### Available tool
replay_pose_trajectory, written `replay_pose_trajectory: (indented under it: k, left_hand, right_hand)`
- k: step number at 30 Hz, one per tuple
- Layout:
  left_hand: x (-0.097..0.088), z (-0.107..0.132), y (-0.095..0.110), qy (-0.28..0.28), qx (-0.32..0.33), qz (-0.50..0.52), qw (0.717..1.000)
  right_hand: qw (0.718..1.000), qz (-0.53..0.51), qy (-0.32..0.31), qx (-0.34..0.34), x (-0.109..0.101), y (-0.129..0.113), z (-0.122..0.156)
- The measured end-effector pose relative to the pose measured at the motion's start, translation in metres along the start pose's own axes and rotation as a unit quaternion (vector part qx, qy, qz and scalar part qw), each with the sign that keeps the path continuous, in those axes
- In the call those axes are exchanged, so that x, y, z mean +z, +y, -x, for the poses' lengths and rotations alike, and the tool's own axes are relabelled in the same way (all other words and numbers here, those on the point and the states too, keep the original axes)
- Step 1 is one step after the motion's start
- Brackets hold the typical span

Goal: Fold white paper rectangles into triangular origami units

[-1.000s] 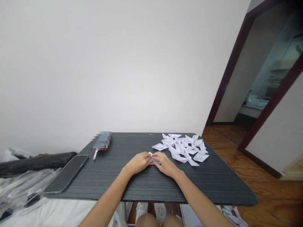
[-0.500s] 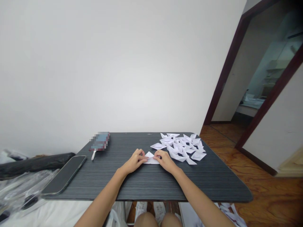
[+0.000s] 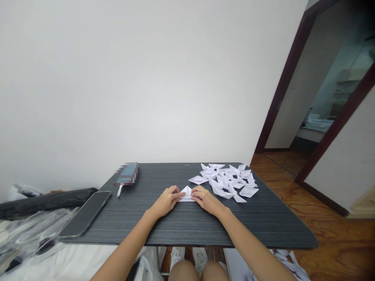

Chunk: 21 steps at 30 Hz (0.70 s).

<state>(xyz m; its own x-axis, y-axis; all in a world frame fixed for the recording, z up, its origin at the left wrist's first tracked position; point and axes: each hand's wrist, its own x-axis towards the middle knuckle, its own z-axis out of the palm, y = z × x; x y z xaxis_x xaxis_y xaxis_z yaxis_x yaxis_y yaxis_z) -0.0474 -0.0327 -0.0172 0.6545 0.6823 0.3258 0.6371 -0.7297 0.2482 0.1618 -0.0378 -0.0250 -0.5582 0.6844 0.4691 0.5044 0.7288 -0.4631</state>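
Note:
A small sheet of white paper [image 3: 187, 194], folded to a peaked triangle with a strip along its base, lies on the dark table in front of me. My left hand [image 3: 169, 200] grips its left side, fingers curled and thumb pressing on the paper. On its right side, my right hand [image 3: 205, 199] holds the paper with thumb and bent fingers. Both forearms reach in from the near edge. Just right of my right hand lies a heap of folded white paper boats [image 3: 225, 181], several of them overlapping.
The dark, grained table [image 3: 158, 230] stands against a white wall. A smartphone [image 3: 86, 214] lies at its left edge, and a blurred-out device [image 3: 127, 174] with a white stub [image 3: 120, 191] sits at the back left. White paper pieces [image 3: 290, 263] lie below on the right.
My thumbs and fingers have shifted to lie flatter on the folded paper, and its peak shows a clearer centre crease. The whole view has moved slightly.

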Motion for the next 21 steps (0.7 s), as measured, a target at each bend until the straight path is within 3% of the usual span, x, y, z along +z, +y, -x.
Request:
replay_pose_trajectory:
  k: [4,8,16,21]
  left_hand:
    - [0.002,-0.007,0.005,-0.016,0.005,-0.022,1.000]
    - [0.003,-0.010,0.003,-0.002,0.007,0.046,0.999]
    - [0.009,-0.017,-0.007,0.039,-0.137,0.134,0.981]
    - [0.016,-0.016,-0.007,0.057,-0.155,0.095,0.982]
  right_hand:
    - [1.000,0.009,-0.006,-0.003,0.001,-0.002,-0.001]
    - [0.999,-0.029,0.007,0.029,0.003,0.000,-0.003]
    - [0.987,-0.054,0.067,0.134,0.009,0.015,-0.009]
    - [0.985,-0.018,0.065,0.161,0.014,0.017,-0.009]
